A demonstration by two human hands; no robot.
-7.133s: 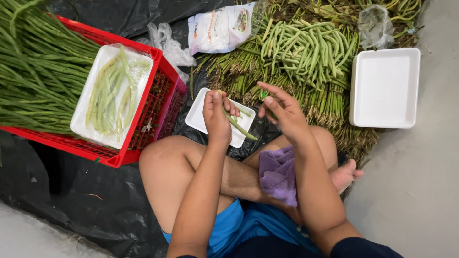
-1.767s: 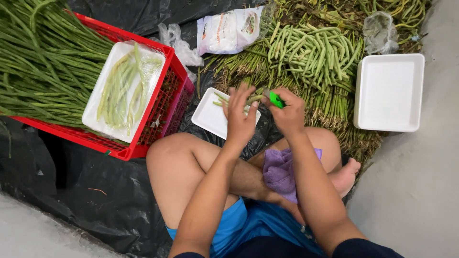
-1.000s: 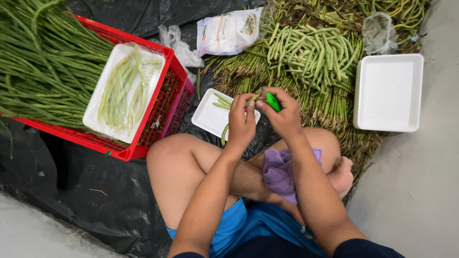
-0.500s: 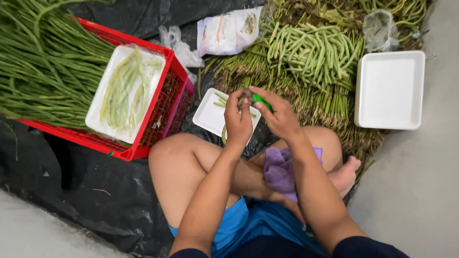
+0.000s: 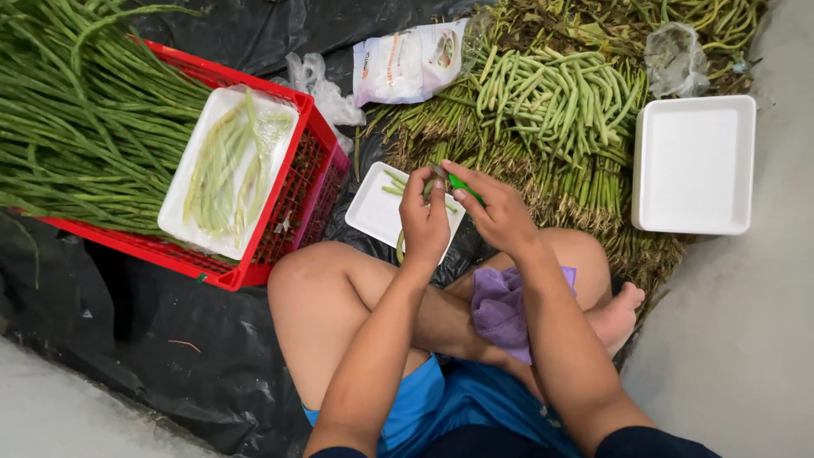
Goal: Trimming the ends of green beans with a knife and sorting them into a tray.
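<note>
Crate sits far left w/ long beans piled in it and a filled tray on its right edge. Small tray in the middle, right in front of the knees — both hands just above it. Cut bean heap behind that, empty tray far right, bag at the back.

Red crate (wrapped tray on top), empty white tray, purple cloth
</note>
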